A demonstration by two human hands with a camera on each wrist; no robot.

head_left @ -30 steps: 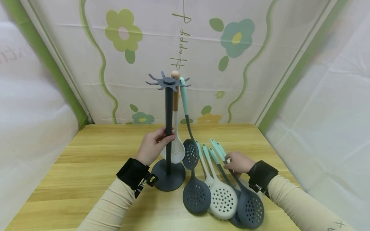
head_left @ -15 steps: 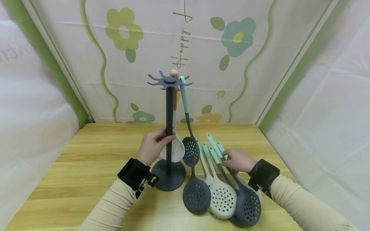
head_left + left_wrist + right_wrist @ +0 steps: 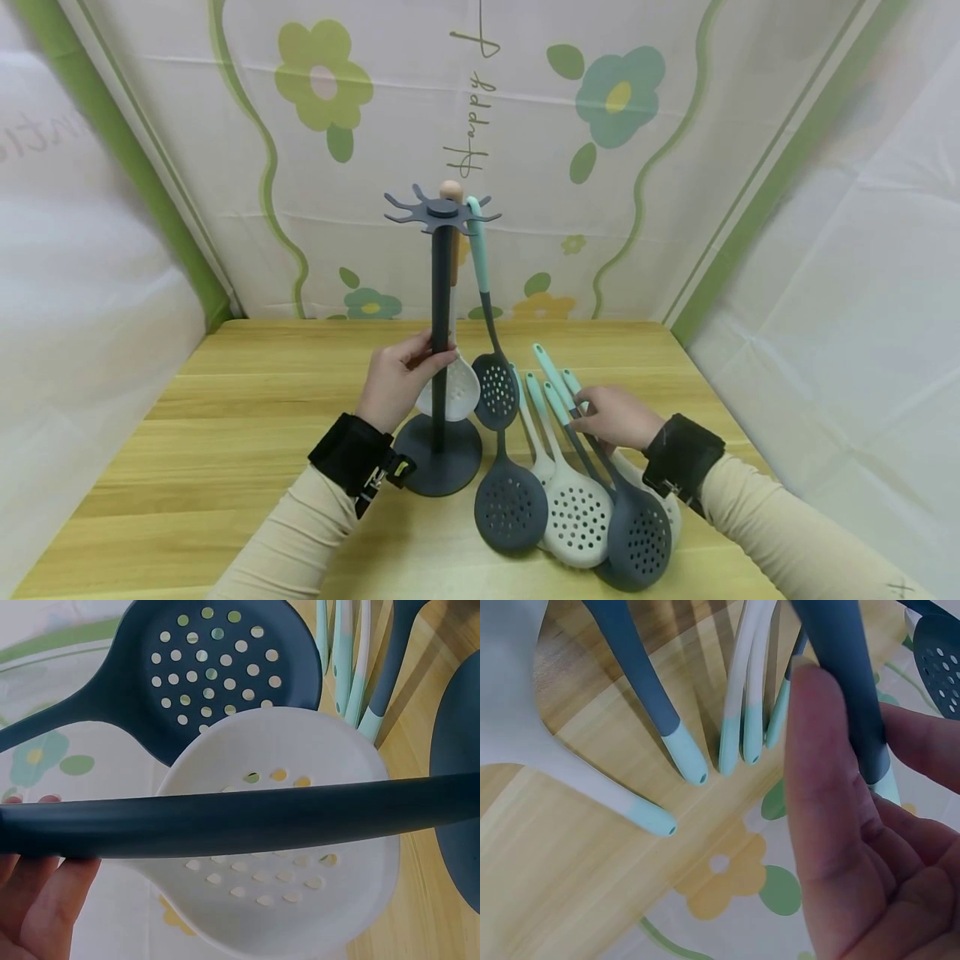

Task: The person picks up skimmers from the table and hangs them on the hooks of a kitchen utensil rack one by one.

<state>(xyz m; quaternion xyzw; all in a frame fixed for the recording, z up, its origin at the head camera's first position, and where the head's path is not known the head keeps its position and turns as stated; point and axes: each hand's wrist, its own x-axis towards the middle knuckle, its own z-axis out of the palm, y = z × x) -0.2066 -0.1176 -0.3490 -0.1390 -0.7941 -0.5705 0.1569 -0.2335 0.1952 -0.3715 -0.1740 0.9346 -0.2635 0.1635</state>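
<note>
My left hand [image 3: 393,379] grips the dark upright pole [image 3: 440,292] of a utensil stand, whose round base rests on the table and whose top spreads into hooks. A white perforated ladle [image 3: 462,390] with a brown handle and a dark skimmer [image 3: 497,392] with a mint handle hang from it. In the left wrist view the pole crosses in front of the white ladle [image 3: 330,907]. To the right, my right hand [image 3: 618,417] pinches another dark skimmer [image 3: 640,540] by its shaft between thumb and fingers, its mint end tilted up and left. The right wrist view shows that shaft [image 3: 847,682] close up.
Between stand and right hand, several mint-ended utensils lie on the wooden table [image 3: 247,433], including a white skimmer [image 3: 577,521] and a dark skimmer [image 3: 512,508]. A pale utensil shows partly behind the held skimmer. A flower-patterned curtain [image 3: 480,100] backs the table.
The held skimmer has shifted a little left, its mint end swinging left and up. My right hand moved only slightly; my left hand stays on the pole.
</note>
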